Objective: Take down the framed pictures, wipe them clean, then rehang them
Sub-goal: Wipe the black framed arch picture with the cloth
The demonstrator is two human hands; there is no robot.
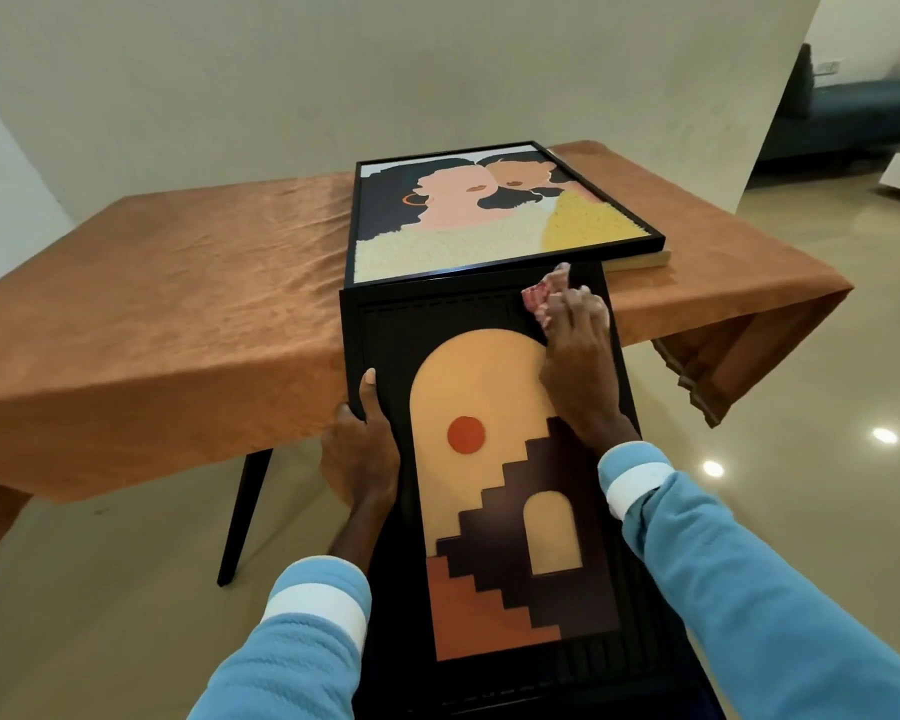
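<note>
You are in the wiping step: the black-framed arch-and-stairs picture [489, 459] is off the wall and slopes from your lap up to the near edge of the table [178, 304], its top end touching the orange tablecloth. Your left hand [359, 449] grips its left edge, thumb laid on the front and fingers wrapped behind. Your right hand [578, 366] has its fingers curled over a bunched pink-and-white rag [539, 304], pressing it onto the dark border near the top right corner. The two-faces picture [489, 215] lies flat on the table just beyond, resting on something tan-edged [640, 259] that I can't identify. Next, I'd judge, you need to draw the rag along the top border and down across the ribbed surround and the raised arch. Keep the left-hand grip firm, since the frame is only propped and could slide off the cloth-covered edge.
</note>
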